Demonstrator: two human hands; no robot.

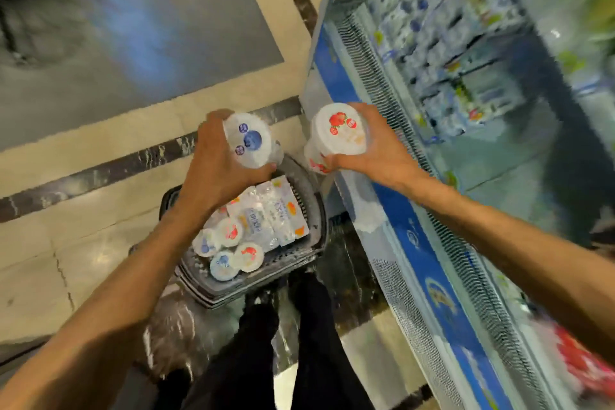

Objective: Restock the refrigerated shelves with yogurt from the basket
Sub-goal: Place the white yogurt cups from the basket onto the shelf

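Shop floor (100, 210), tiled, dark border strips; chiller (416, 243) on right with blurred shelves (466, 60) of cartons. Basket (299, 263) on floor just beside chiller, holding yogurt cups (229, 231) and wrapped packs (276, 213). Left hand (216, 170) clenched round blue cup (248, 140), lid up, above basket. Right hand (376, 146) gripping red cup (339, 133), held over chiller's front edge. Dark trouser legs (316, 343) below basket

Basket (309, 210) on floor (100, 150), left of refrigerated shelves (466, 76).
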